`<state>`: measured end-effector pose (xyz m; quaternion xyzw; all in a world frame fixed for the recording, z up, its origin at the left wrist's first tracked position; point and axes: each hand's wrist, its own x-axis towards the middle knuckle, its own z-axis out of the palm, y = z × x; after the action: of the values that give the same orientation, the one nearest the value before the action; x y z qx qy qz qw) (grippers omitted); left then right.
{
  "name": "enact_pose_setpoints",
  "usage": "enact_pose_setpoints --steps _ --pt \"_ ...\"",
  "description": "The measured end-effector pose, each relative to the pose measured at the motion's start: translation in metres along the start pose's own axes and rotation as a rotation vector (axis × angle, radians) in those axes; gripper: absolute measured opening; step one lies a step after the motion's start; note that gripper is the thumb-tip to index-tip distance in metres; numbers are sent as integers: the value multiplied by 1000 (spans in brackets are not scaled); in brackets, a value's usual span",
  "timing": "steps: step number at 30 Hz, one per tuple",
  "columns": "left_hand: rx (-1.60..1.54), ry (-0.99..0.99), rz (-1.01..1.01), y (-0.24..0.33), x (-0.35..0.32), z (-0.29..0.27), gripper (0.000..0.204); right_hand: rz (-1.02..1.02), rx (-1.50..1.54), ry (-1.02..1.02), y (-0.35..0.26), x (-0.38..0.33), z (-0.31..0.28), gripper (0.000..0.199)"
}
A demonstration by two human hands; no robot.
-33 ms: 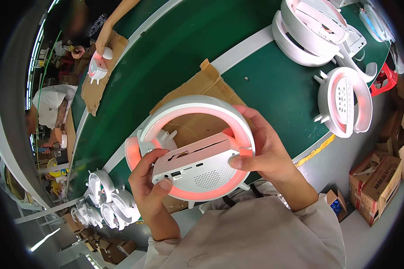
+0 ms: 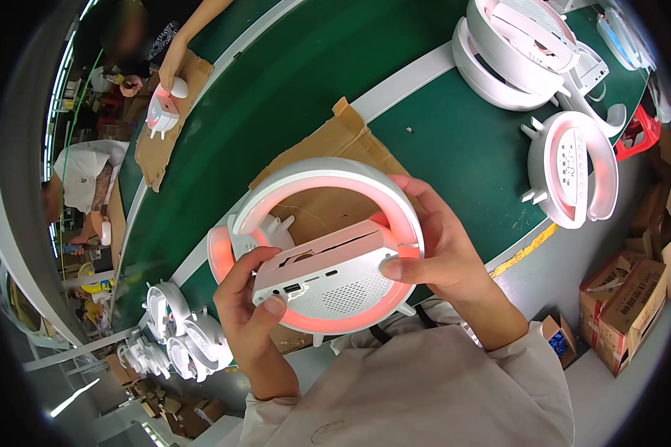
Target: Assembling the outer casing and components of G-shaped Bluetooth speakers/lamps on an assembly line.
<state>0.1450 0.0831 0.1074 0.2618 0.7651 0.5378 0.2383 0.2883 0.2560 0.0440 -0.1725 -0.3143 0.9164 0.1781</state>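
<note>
Between my two hands is a white ring-shaped lamp speaker (image 2: 335, 296), tilted, its ring glowing pinkish red. Its box-like base shows a perforated grille, a row of ports and a long slot. My left hand (image 2: 250, 316) grips the base's left end, thumb on the corner beside the ports. On the other side my right hand (image 2: 443, 249) clasps the ring and base, thumb pressed near the base's right corner. Beneath the held lamp lies a brown cardboard sheet (image 2: 350, 145). Another glowing lamp (image 2: 220, 253) is partly hidden behind it, next to my left fingers.
More white ring lamps (image 2: 574, 167) stand on the green table (image 2: 455, 149) at the right, with others (image 2: 168, 309) at the lower left. Across the green belt, a co-worker's hand (image 2: 173, 59) touches a small lit lamp (image 2: 162, 112). Cardboard boxes (image 2: 622, 313) sit at lower right.
</note>
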Motion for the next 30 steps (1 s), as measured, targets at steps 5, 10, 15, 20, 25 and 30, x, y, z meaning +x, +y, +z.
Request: enact_pose_setpoints --steps 5,10,15,20,25,30 --pt "13 -8 -3 -1 -1 -3 67 -5 5 16 -2 0 2 83" --pt "-15 -21 1 2 1 -1 67 -24 4 -12 -4 1 1 85" --pt "-28 37 65 7 -10 7 66 -67 13 -49 -6 -2 0 87" --pt "69 174 76 13 -13 15 71 -61 3 -49 -9 -5 1 89" --pt "-47 101 105 9 -17 8 70 -84 -15 -56 -8 -9 2 91" --pt "-11 112 126 8 -18 6 69 -84 -36 -88 -7 -10 0 92"
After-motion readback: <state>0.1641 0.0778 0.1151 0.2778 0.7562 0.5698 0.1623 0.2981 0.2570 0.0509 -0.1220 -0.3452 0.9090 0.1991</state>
